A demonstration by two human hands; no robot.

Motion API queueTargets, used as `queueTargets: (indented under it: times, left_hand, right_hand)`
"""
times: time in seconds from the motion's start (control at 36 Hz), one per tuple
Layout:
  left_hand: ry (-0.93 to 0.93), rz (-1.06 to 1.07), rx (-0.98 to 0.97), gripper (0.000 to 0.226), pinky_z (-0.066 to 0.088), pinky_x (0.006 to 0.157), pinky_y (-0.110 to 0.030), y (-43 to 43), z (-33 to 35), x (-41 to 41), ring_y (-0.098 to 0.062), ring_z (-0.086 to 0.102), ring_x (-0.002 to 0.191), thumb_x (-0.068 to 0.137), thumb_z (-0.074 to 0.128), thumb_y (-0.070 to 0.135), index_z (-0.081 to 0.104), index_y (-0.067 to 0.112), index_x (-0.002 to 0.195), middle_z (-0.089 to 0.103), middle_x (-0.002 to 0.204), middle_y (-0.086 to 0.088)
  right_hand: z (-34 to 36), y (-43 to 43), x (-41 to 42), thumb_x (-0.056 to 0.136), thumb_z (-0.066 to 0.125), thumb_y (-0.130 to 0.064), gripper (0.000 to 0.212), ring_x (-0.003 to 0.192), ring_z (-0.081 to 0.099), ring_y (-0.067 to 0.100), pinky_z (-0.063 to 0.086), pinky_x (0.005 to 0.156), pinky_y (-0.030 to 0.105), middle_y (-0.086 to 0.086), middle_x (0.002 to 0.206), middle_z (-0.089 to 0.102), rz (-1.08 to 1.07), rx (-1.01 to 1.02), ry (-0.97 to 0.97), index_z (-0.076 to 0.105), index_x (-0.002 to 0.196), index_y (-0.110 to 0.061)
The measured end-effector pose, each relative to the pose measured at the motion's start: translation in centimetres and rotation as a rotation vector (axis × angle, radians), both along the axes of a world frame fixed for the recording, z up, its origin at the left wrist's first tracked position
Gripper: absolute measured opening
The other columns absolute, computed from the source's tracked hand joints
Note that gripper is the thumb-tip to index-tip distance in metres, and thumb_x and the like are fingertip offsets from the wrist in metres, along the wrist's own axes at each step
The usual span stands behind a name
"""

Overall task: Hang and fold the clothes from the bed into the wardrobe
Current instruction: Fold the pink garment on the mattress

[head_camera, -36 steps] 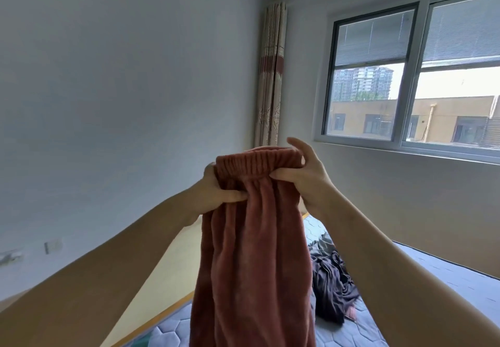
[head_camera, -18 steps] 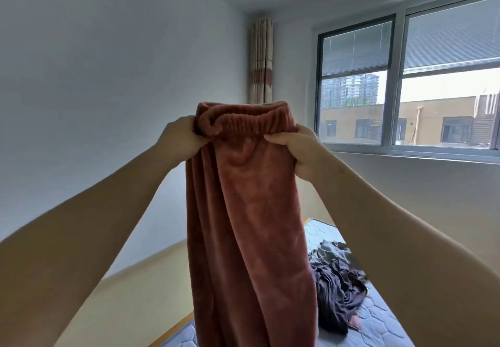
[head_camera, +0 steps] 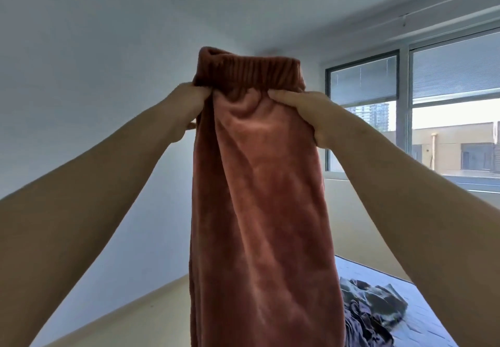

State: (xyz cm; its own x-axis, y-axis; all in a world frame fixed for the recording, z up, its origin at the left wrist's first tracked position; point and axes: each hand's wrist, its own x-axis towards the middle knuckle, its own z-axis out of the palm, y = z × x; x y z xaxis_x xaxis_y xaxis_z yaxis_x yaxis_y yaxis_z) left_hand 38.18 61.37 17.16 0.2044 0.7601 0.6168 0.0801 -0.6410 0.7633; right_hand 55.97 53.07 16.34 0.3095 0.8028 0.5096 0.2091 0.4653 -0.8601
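Two bare arms are raised in front of me, holding one garment up between them. On the left, the left hand (head_camera: 189, 105) is closed on the side edge of the rust-coloured fleece trousers (head_camera: 262, 184), its fingers curled into the plush just under the elastic waistband (head_camera: 249, 72). The trousers hang straight down from there, above the bed and not on it. On the other side the right hand (head_camera: 303, 111) pinches the cloth at the same height, fingers bunched into the fabric. Further right and lower, a dark crumpled heap of clothes (head_camera: 370, 308) lies on the quilted bed (head_camera: 433, 327), with the window (head_camera: 405, 108) behind.

As I see it, the danger is in the hold: both hands grip soft pile below the elastic, not the band itself, so a shake to straighten the legs could pull the cloth through the fingers. Held this high, the trousers also block the person's view ahead, and the hanging legs could snag the heap or drag over the bed.

The hems run off the bottom edge, so I cannot tell whether the legs lie together or twisted. The left fingertips are hidden behind the cloth. Part of the heap is covered too. No wardrobe or hanger is in sight.
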Motion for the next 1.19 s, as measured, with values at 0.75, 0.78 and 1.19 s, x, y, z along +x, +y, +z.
queueTargets:
  times: [0.75, 0.78, 1.19]
  left_hand:
    - [0.207, -0.168, -0.551, 0.014, 0.052, 0.041, -0.021, 4.1, -9.5, -2.8, -0.011, 0.062, 0.043, 0.1, 0.041, 0.029, 0.05, 0.03, 0.11, 0.058, 0.087, 0.0]
    - [0.224, -0.174, -0.583, 0.015, 0.056, 0.046, -0.028, 4.5, -10.3, -2.5, -0.017, 0.067, 0.051, 0.1, 0.04, 0.029, 0.047, 0.03, 0.114, 0.058, 0.099, -0.001]
    - [-0.028, -0.057, -0.126, 0.037, 0.036, 0.054, -0.024, 11.5, -9.5, -1.0, -0.012, 0.047, 0.059, 0.082, 0.067, -0.001, 0.038, 0.02, 0.074, 0.05, 0.073, -0.003]
  right_hand:
    - [-8.4, 2.9, 2.0, 0.095, 0.051, -0.036, 0.025, 0.033, 0.053, 0.011, 0.046, 0.035, 0.018, 0.006, 0.083, 0.059, -0.023, -0.514, -0.236, 0.05, 0.116, -0.022]
    - [-9.3, 3.6, 1.8, 0.096, 0.048, -0.035, 0.026, 0.039, 0.06, 0.017, 0.053, 0.04, 0.025, 0.01, 0.101, 0.058, 0.009, -0.565, -0.188, 0.046, 0.12, -0.024]
    - [-11.6, 12.5, 1.0, 0.092, 0.051, -0.004, 0.02, 0.083, 0.057, 0.016, 0.049, 0.079, 0.028, 0.0, 0.087, 0.063, -0.001, 0.117, 0.246, 0.06, 0.089, -0.022]
